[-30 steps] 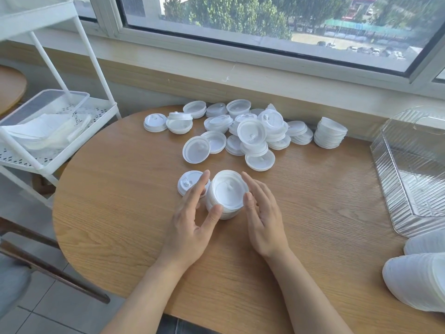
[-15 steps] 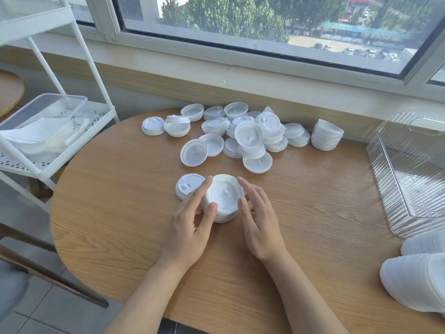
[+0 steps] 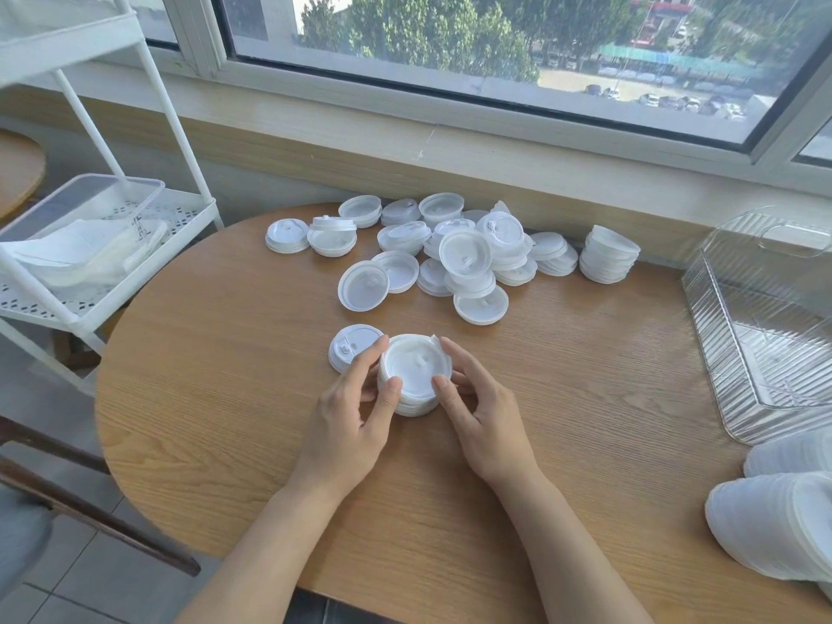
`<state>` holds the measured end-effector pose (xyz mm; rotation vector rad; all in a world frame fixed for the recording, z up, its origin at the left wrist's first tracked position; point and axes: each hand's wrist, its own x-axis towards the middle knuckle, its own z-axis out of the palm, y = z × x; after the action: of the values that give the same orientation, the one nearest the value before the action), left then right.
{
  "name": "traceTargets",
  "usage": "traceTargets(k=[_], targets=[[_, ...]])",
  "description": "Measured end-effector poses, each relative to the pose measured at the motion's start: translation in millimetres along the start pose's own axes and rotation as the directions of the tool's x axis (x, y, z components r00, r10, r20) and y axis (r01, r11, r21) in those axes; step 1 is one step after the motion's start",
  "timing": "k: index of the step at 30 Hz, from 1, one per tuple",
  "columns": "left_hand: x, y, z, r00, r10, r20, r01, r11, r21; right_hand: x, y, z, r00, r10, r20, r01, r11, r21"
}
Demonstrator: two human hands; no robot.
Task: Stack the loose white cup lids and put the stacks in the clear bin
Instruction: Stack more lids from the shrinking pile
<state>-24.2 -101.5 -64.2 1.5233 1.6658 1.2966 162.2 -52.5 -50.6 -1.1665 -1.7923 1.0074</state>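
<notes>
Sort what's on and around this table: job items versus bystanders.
Job: short stack of white plastic lids gripped by left hand and right hand; loose white lid pile; clear ribbed plastic bin.
Bystanders: white metal shelf cart; window.

The round light-brown wooden worktop [image 3: 562, 398] shows a matt, fine-grained surface. The round white plastic cup lids [image 3: 466, 258] look thin, smooth and faintly glossy. The clear ribbed plastic bin [image 3: 720, 326] is shiny, and the white perforated metal cart shelf [image 3: 180, 218] looks matt.

One head-worn camera looks forward and down, close over the round wooden table [image 3: 225, 443]. It faces the table's far edge under the window [image 3: 495, 51].
</notes>
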Motion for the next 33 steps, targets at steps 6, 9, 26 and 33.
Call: traceTargets(k=[6,9,26,33], targets=[[-9.5,8.2,-7.7,1.000,-0.020,0.024,0.021,0.999,-0.033,-6.1,-5.1,2.9,1.000,0.004,0.006,-0.004,0.998,0.059],[-19.9,3.4,-17.7,1.000,-0.017,0.009,0.017,1.000,0.002,-9.9,-8.1,9.1,0.999,0.001,0.043,-0.004,0.998,0.065],[-23.9,-23.9,-87.8,0.962,-0.059,-0.267,0.078,0.995,0.063,38.1,-0.7,65.8,0.995,-0.095,0.037,0.102,0.947,-0.306],[-17.9,-31.6,-101.3,0.954,-0.052,-0.295,0.078,0.994,0.075,63.4,-4.5,83.7,0.993,-0.082,0.088,0.114,0.877,-0.467]])
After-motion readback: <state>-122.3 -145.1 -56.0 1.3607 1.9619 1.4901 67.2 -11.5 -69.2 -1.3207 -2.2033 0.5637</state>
